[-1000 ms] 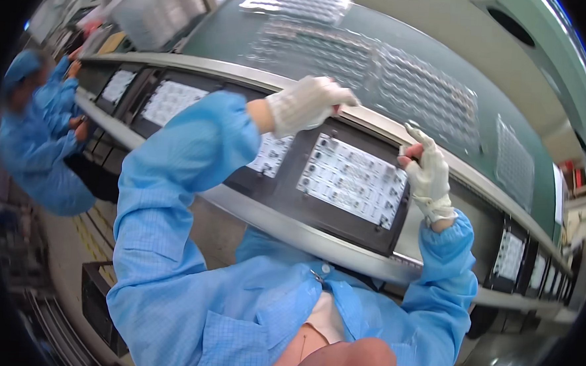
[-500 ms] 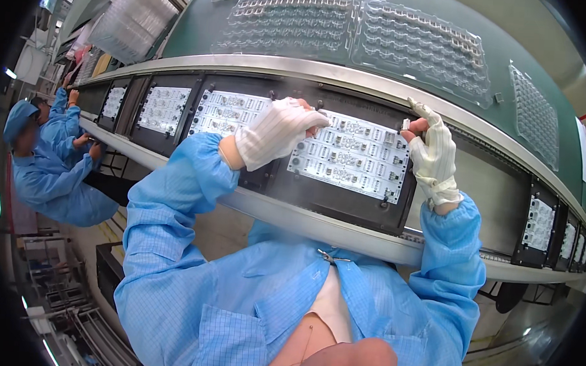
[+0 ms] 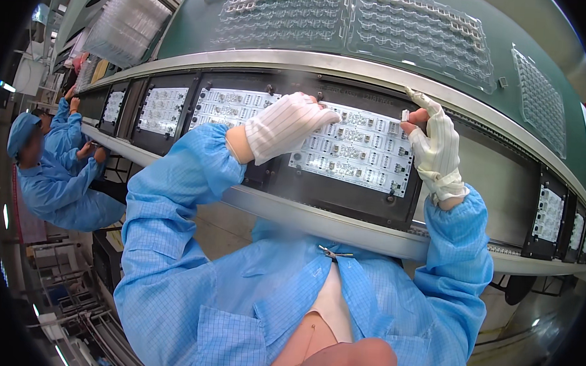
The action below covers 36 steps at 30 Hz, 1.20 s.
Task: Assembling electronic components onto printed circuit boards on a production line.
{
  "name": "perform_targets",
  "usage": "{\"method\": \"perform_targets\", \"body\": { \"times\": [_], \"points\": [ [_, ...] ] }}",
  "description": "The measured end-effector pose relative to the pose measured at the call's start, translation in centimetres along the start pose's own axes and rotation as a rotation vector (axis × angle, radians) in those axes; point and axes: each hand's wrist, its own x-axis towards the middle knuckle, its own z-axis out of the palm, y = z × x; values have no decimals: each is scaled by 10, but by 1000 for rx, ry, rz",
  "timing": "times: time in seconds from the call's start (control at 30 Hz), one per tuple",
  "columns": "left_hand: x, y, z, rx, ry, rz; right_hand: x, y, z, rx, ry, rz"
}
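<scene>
A white printed circuit board (image 3: 357,153) with rows of small parts lies in a black carrier frame (image 3: 345,202) on the line in front of me. My left hand (image 3: 286,126), in a white striped glove, reaches over the board's left upper part. Its fingertips are pinched together just above the top row, and whatever they hold is hidden. At the board's upper right corner my right hand (image 3: 435,147), gloved with thumb and index fingertips bare, pinches a small silvery component (image 3: 404,115) between them. Its other fingers point upward.
More carriers with white boards (image 3: 162,108) line the conveyor to the left, and others (image 3: 548,213) to the right. Clear plastic trays (image 3: 420,37) rest on the green bench beyond a metal rail (image 3: 279,62). Co-workers (image 3: 58,177) in blue sit at far left.
The board and its carrier have slid slightly right. My left hand has moved right along the top row, still pinched. My right hand keeps its small component and has shifted little.
</scene>
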Motion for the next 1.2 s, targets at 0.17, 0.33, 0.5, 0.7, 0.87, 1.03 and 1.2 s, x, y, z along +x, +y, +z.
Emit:
{"method": "perform_targets", "body": {
  "times": [0.17, 0.33, 0.5, 0.7, 0.87, 1.03, 1.2],
  "points": [
    [-3, -1, -1, 86, -12, 72, 1, 1, 4, -41, 28, -67],
    [-4, -3, -5, -172, -20, -78, 1, -2, 8, -12, 18, -45],
    [-4, -5, -2, -308, 24, -127, 2, -13, 8, 38, -27, -27],
    [-9, 12, 11, 88, 143, 67, 2, -23, 8, 82, -63, 69],
    [-11, -1, 6, -244, 82, -72, -4, -29, 0, -12, -108, 69],
    [-1, 6, 22, -131, 270, -24, -19, -25, -11, -154, -169, 9],
    [9, 13, 33, -157, 305, -6, -23, -32, -16, -162, -202, 47]
  ]
}}
